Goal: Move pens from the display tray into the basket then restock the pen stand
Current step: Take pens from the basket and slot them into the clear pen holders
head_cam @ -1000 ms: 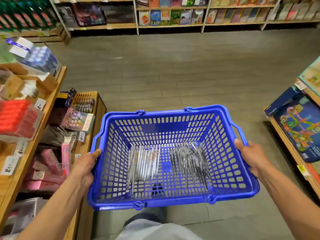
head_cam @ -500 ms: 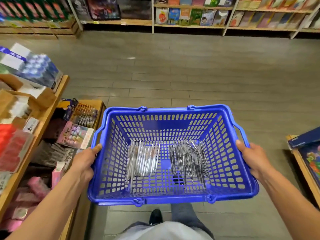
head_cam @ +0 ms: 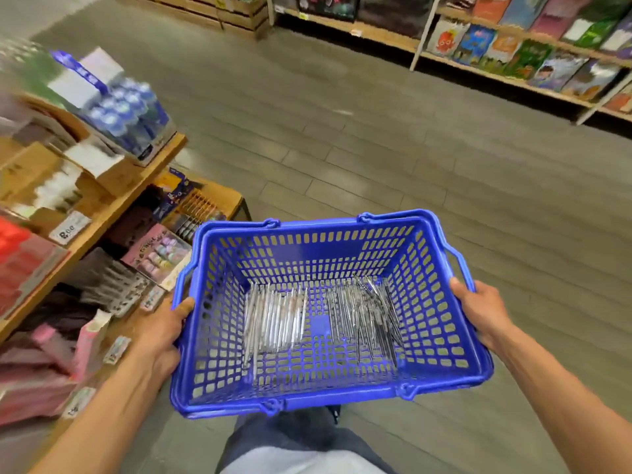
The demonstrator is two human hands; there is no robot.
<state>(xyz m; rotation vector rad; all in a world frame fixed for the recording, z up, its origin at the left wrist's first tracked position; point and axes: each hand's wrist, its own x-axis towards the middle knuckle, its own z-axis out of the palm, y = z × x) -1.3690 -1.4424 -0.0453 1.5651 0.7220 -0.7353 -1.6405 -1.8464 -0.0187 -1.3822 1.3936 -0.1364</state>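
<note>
Item: blue basket, lower centre of frame, carried above grey floor. My left hand grips its left rim, thumb hooked over the edge; my right hand grips the right rim the same way. Contents: pens, two loose silvery heaps on the basket bottom (left heap tidier, right heap crossed). Left of frame: wooden shelves with blurred stock. Upper right: bookshelf.

This is a shop: long shelves hold rows of bright picture books, and little price tags, blurry here, probably mark the wooden stand.
</note>
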